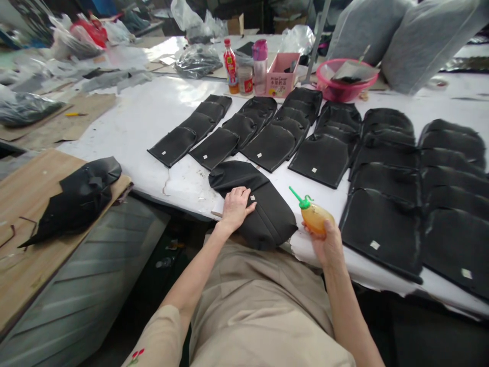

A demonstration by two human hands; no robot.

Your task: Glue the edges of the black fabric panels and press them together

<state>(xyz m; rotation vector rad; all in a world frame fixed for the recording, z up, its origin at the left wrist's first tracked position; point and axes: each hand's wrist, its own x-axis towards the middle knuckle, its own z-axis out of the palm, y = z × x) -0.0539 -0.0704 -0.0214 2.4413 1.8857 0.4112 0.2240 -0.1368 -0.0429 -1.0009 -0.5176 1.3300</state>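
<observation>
A black leather-like cover (263,216) with a small white tag lies at the near table edge, partly overhanging it. On its left part rests my left hand (236,206), palm down, fingers laid over the material and thumb toward the tag. My right hand (326,242) is wrapped round a squeeze bottle (317,218) of amber liquid. The bottle's green nozzle points up and left, just right of the cover.
Overlapping rows of black covers (317,158) stretch across the white table (126,122). Behind them stand a red-labelled drink bottle (231,66), a purple-lidded bottle (260,69), a pink box (281,81) and a pink basin (336,92). At left, a black piece (82,191) lies on a wooden board (46,173).
</observation>
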